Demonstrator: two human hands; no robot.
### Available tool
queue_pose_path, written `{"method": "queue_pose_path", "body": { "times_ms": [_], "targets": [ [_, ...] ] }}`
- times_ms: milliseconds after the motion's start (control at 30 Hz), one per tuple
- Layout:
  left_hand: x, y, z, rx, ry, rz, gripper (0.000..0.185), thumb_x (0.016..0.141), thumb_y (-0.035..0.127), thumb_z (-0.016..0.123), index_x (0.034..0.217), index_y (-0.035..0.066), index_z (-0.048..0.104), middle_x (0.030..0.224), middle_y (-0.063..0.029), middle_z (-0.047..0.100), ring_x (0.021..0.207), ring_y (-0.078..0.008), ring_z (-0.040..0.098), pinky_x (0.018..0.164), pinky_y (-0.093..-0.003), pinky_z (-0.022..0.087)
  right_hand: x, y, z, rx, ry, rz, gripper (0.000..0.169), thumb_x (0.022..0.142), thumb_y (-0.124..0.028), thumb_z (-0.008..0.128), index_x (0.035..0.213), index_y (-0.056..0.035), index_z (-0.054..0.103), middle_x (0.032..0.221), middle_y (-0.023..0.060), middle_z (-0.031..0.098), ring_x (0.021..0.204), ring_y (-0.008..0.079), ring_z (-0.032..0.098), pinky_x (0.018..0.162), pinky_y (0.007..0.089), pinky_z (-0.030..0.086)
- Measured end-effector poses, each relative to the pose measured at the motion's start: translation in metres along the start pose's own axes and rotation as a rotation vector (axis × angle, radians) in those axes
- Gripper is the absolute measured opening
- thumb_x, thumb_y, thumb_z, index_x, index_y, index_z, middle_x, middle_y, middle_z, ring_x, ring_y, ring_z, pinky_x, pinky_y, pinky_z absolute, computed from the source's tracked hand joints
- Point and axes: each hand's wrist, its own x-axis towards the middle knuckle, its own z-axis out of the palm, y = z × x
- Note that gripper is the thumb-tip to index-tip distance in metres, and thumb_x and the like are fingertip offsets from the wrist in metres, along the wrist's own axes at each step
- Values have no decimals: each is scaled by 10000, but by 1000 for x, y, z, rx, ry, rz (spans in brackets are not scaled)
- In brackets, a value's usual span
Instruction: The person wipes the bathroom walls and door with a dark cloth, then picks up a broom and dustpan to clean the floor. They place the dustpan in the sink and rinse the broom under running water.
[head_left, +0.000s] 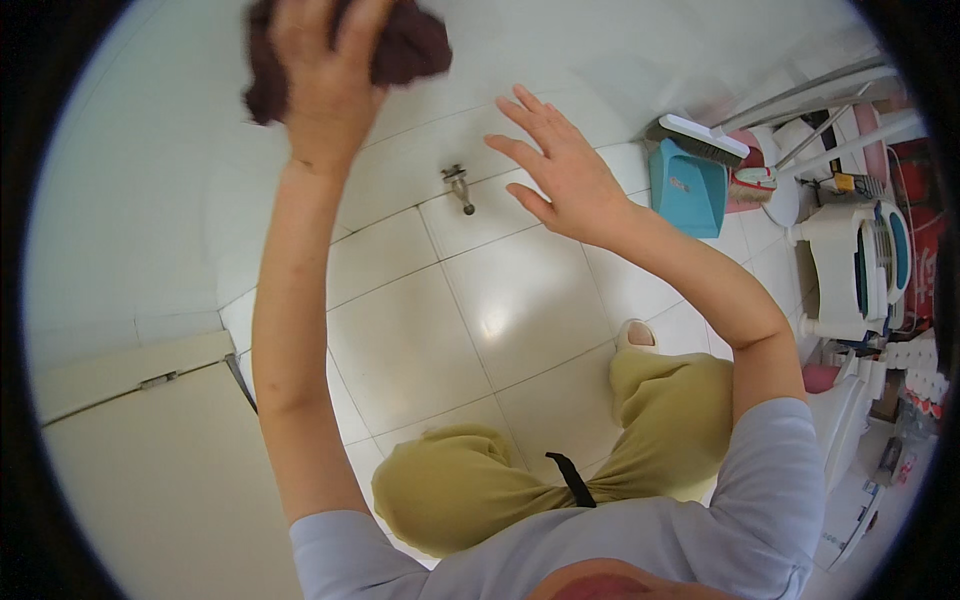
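A dark maroon cloth (416, 46) is bunched under my left hand (330, 82), whose fingers spread over it at the top edge of the view. Hand and cloth are slightly blurred in front of the pale wall (525, 45); whether the cloth touches the wall I cannot tell. Part of the cloth is cut off by the frame. My right hand (562, 165) is raised with its fingers apart and nothing in it, close to the same wall. Below and between the hands, a small metal door stop (459, 189) sticks out low on the wall.
A blue dustpan (686, 191) and a white-backed broom (701, 139) stand at the wall on my right. Beyond them are a scrub brush (754, 184) and a white plastic stool-like item (836, 270). A door (165, 465) is at my left. Pale tiles (480, 315) cover the floor.
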Motion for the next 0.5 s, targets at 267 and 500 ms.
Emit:
{"method": "queue_pose_path", "body": {
  "times_ms": [267, 500],
  "targets": [
    [16, 84, 111, -44, -247, 209, 562, 771, 39, 658, 1314, 110, 535, 1507, -82, 388, 1378, -315, 345, 1108, -483, 281, -67, 59, 8, 140, 33, 159, 417, 809, -89, 702, 1211, -66, 594, 1494, 178, 373, 1427, 388, 295, 1126, 499, 339],
    [-39, 139, 161, -455, -978, 162, 485, 829, -7, 542, 1308, 66, 552, 1553, -79, 347, 1355, -323, 408, 1107, -420, 389, -99, 98, -3, 236, 192, 261, 370, 831, -152, 699, 1178, -63, 605, 1425, 172, 444, 1399, 368, 340, 1106, 460, 363]
  ]
}}
